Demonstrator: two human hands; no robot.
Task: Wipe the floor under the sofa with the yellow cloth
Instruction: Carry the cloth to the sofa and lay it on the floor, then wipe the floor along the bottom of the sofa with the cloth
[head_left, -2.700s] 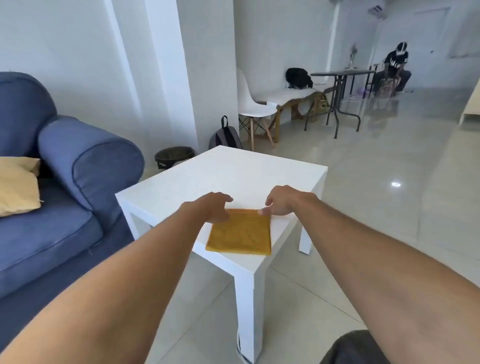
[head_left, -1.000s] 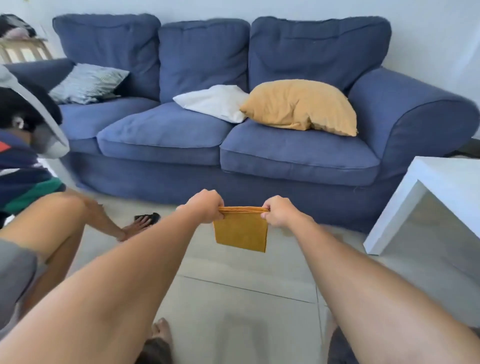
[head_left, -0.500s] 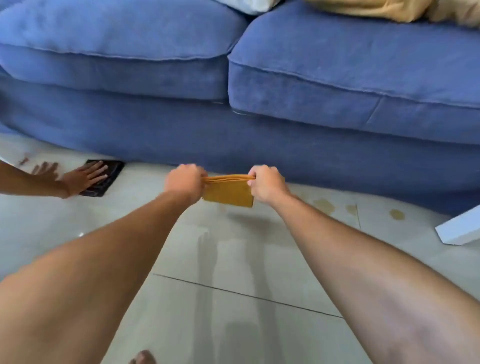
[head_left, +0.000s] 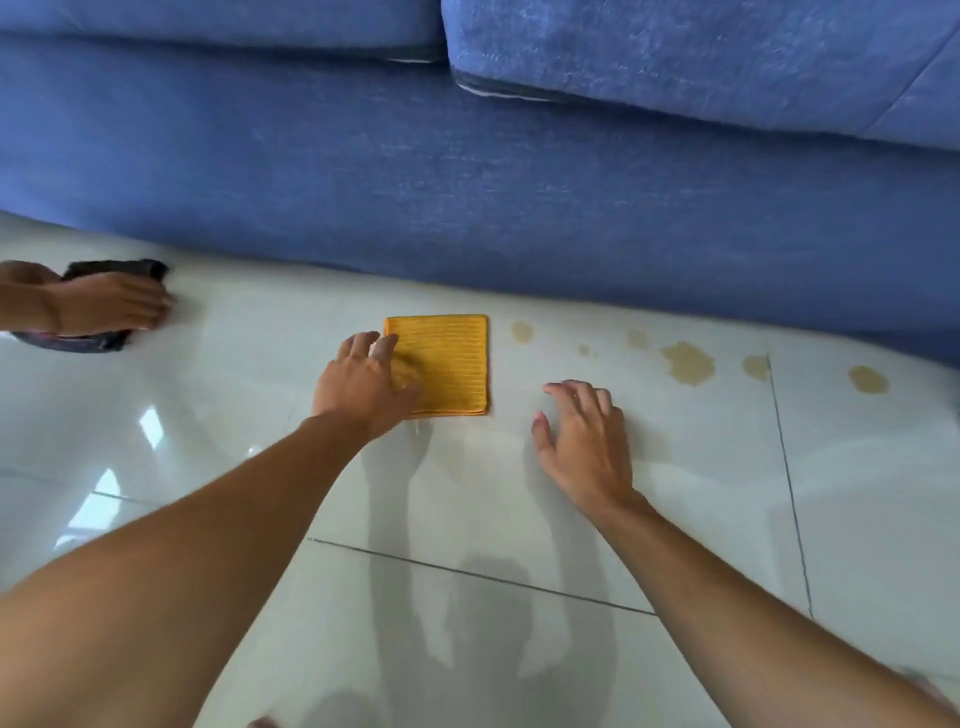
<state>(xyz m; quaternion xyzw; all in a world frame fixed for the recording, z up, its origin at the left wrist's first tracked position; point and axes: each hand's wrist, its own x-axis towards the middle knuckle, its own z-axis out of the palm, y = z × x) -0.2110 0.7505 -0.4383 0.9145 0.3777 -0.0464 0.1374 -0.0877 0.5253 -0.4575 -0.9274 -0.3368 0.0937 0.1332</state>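
A blue sofa (head_left: 467, 171) fills the upper part of the view, its fabric front reaching down to the pale, glossy tiled floor (head_left: 519, 519), with the seat cushions above it. Both bare forearms stretch forward from the bottom corners toward the sofa's base.

The left hand (head_left: 363, 387) is palm down, wrist raised a little, its fingers (head_left: 385, 349) spread and laid flat over the left side of the yellow cloth (head_left: 452, 358). The fingers are open and pressing on the cloth rather than gripping it. The right hand (head_left: 584, 434) is also palm down with fingers loosely splayed, low over bare tile to the right of the cloth, apart from it and holding nothing; whether it touches the floor is unclear.

The cloth lies folded in a neat square on the floor, just in front of the sofa's lower edge, with a narrow strip of tile between them. To its right, a row of small brownish stains (head_left: 688, 362) runs along the floor near the sofa base. Open tile spreads toward the viewer. At far left, another person's hand (head_left: 111, 306) rests on a dark cloth (head_left: 111, 270) by the sofa.
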